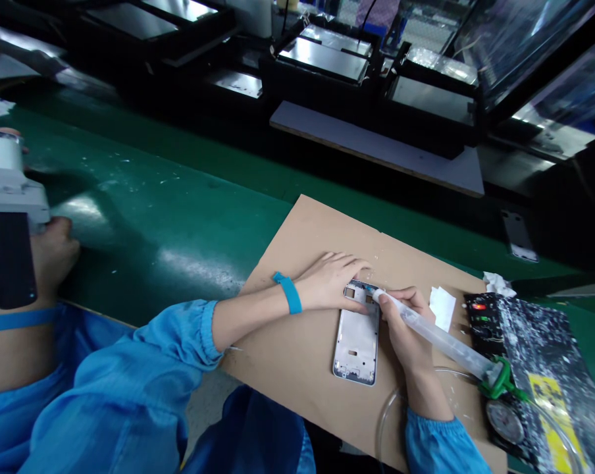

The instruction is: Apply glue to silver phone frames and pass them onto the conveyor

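A silver phone frame (357, 339) with small cutouts lies flat on the brown board. My left hand (334, 282), with a blue strap at its wrist, grips the frame's upper end. Its thumb rests across the frame's face and its fingers reach past the top edge. My right hand (407, 329) is closed around a translucent glue syringe (443, 339) with a green cap at its back end. The syringe is tilted, its tip at the upper part of the frame near the square cutouts. Whether the tip touches the frame, I cannot tell.
The brown board (287, 355) lies on a green bench (179, 217). At right stands a speckled dispenser box (539, 349) with a gauge, beside white paper (442, 307). A co-worker's hand (55, 253) is at left by a white-and-black device (14, 197). Black fixtures (322, 59) line the back.
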Available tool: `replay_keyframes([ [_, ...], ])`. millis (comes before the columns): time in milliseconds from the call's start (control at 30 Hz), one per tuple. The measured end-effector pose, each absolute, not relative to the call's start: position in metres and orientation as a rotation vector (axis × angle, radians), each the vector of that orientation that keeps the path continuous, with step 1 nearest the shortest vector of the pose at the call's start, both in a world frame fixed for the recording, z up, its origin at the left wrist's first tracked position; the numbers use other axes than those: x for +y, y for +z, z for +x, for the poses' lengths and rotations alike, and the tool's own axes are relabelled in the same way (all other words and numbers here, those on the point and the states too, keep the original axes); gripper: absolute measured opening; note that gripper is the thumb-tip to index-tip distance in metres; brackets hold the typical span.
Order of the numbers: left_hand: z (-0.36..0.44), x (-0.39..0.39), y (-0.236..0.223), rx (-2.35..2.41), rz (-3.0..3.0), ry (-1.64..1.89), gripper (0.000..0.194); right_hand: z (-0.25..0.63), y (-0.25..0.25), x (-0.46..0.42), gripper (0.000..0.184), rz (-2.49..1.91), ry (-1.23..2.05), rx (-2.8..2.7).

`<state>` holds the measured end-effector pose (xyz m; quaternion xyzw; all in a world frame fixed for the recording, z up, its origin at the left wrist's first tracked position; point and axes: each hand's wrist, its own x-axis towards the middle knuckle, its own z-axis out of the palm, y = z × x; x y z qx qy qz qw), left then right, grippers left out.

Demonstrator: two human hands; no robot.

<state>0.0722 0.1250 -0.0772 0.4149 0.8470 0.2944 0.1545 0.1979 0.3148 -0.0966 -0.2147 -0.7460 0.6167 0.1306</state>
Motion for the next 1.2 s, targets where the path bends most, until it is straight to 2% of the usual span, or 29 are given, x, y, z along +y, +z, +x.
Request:
replay_keyframes([
  [1200,0.0714,0.1234,-0.0789,2.410,1.183,0.853,0.069,0.1963,-0.0967,0.3152,0.059,-0.615,1.827,-2.124],
])
